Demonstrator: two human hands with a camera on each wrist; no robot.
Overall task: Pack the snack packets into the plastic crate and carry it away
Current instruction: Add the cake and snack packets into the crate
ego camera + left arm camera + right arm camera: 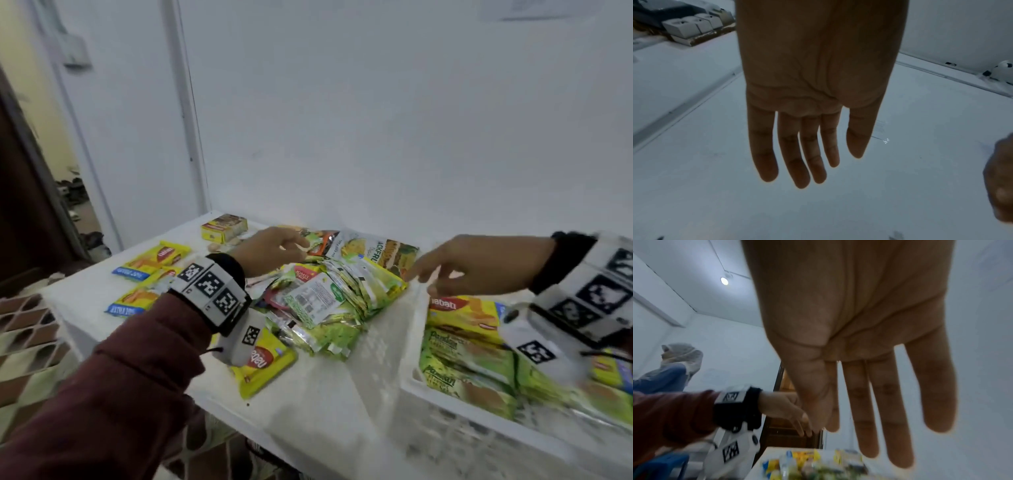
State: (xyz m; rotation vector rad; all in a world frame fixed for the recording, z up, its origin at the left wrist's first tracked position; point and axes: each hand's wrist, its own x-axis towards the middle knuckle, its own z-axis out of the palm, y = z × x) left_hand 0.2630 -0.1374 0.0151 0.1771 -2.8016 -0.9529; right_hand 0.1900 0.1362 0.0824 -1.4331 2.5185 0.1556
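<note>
Currently, both hands empty. Left hand (270, 251): fingers straight and slack, holding nothing, hovering over the 11 o'clock side of the green packet heap (337, 298). Right hand (479, 265): fingers (419, 272) spread and straight, holding nothing, tips just beside the heap's 3 o'clock edge. White crate (416, 329) at 4 o'clock, part-filled with packets. Yellow packets (152, 263) loose on the table (318, 380) at 9 o'clock. Step judged: gathering the heap. Next move calls for closing both hands under it and lifting toward the crate.

A white table (329, 383) carries a heap of green snack packets (329, 301), yellow wafer packs (150, 263) on its left side, a small yellow box (224, 228) at the back and a white crate (421, 404) on its right.
</note>
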